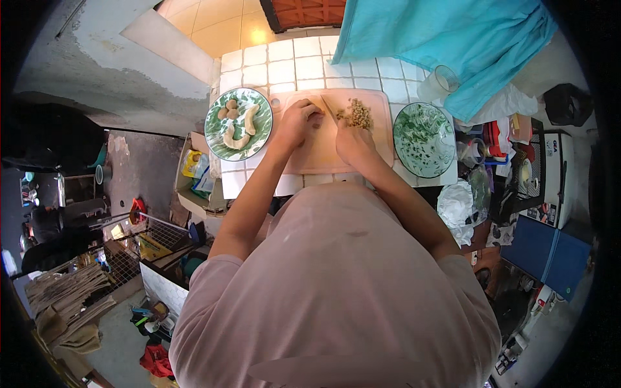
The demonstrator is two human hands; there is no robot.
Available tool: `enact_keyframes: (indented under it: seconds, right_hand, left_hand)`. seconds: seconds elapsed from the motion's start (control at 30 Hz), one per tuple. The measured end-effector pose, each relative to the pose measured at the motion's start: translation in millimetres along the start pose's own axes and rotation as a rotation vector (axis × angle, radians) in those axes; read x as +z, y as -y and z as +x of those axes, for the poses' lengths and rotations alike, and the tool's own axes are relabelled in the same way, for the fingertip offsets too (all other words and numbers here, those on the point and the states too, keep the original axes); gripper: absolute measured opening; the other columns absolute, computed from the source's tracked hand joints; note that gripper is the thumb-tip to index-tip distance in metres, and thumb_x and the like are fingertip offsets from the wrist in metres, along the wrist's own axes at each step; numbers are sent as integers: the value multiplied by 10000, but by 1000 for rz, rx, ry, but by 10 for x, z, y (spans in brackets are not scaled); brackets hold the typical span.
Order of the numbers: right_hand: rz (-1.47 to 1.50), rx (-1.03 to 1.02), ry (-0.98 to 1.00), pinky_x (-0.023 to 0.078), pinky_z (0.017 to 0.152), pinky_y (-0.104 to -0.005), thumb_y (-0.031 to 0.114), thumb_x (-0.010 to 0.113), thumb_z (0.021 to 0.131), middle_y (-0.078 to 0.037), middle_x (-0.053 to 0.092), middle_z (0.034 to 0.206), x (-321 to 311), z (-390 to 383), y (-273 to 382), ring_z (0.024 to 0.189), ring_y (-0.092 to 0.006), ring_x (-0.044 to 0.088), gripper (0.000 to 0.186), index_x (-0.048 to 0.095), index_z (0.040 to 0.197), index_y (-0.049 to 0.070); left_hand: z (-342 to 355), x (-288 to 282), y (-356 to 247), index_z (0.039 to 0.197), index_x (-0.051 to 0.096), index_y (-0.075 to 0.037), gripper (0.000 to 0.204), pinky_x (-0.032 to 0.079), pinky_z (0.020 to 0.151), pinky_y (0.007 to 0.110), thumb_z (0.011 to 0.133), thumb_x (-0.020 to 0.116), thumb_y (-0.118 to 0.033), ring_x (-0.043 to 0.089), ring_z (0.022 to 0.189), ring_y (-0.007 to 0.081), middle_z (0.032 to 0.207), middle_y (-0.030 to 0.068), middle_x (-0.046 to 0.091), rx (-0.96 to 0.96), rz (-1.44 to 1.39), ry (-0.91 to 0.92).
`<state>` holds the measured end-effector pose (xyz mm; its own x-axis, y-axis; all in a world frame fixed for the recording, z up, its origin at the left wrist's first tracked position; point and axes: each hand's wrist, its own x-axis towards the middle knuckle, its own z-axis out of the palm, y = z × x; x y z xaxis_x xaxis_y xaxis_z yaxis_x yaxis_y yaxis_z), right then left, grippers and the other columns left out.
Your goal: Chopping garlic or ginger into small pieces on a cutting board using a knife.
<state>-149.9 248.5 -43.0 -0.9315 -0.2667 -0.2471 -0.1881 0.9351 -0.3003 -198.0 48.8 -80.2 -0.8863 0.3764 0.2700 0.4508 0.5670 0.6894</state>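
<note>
My left hand (pixel 299 124) rests on the pinkish cutting board (pixel 317 158), fingers curled together over something small that they mostly hide. Beside it, my right hand (pixel 354 143) grips a knife (pixel 329 106), its blade pointing away from me, close to the left fingertips. A heap of small chopped brown pieces (pixel 357 114) lies just right of the blade. To the left, a green-and-white plate (pixel 217 143) carries curved pale sausage-like pieces (pixel 250 119) and several round brown balls (pixel 231 104). On the right, a second green-patterned plate (pixel 424 169) bears chopped green leaves (pixel 422 124).
The board lies on a white-tiled counter (pixel 310 66). A clear glass (pixel 440 80) stands at the back right, beside a hanging turquoise cloth (pixel 433 32). Left of the counter is a cardboard box (pixel 194 199) with packets. Crumpled foil-like wrapping (pixel 455 205) sits below the right plate.
</note>
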Motion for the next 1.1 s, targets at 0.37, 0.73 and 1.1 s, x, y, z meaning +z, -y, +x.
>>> enact_keyframes:
  seconds: [0.37,0.73,1.1]
  right_hand:
    - [-10,-48,-19,596,697,-509,91,504,952,-277,730,820,-85,-24,220,785,-417,752,197,551,1081,-49]
    - [7,14,-41,600,699,-497,121,471,985,-262,749,866,141,33,178,818,-399,766,221,552,1092,-55]
    - [-67,9,-51,602,703,-477,112,525,949,-240,740,801,-75,-41,321,771,-380,761,211,550,1101,-32]
  left_hand:
    - [83,-44,-55,990,770,-3,127,565,847,392,874,725,-27,697,954,323,1022,135,719,-151,-139,30]
    - [41,-113,78,988,748,12,195,578,829,377,806,698,62,701,956,324,1021,160,708,-91,-138,119]
    - [126,-175,116,984,739,3,168,582,840,337,841,660,41,691,944,283,1020,129,699,-25,-105,170]
